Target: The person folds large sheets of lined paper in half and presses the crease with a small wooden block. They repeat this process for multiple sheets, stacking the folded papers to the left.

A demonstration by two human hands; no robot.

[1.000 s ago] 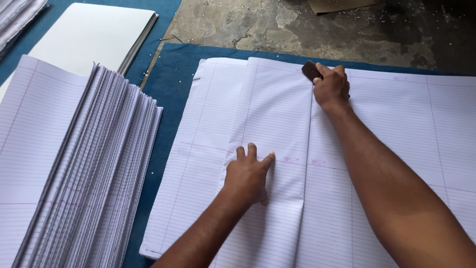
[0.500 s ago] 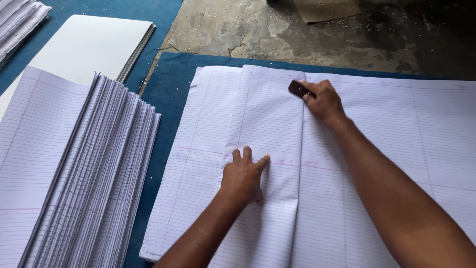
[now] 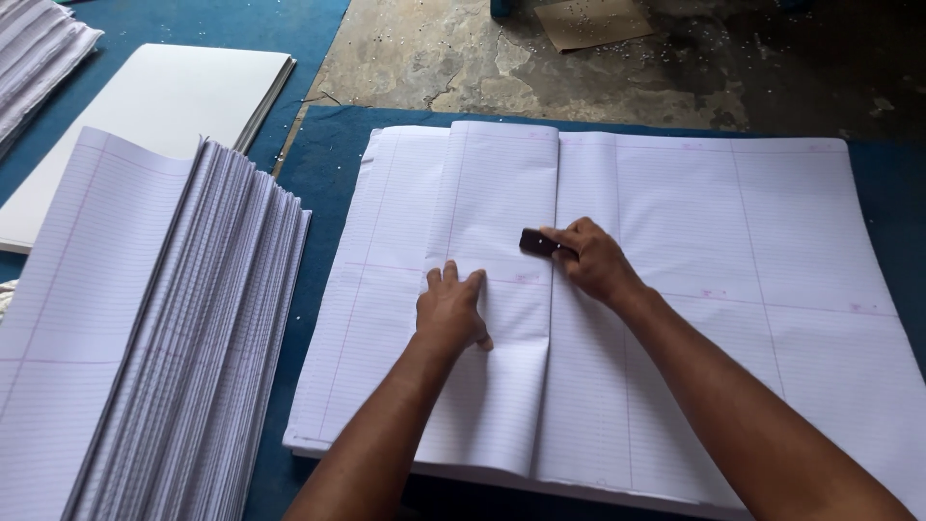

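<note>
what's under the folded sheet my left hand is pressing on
Under the folded sheet lies a stack of large ruled sheets on blue matting. The left hand and the fold cover the part directly beneath.

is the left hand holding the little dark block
No, the left hand lies flat on the folded sheet; the right hand grips the dark block.

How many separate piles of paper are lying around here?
4: the ruled pile under both hands, a fanned folded stack at left, a plain white stack behind it, another ruled pile partly cut off top left.
</note>
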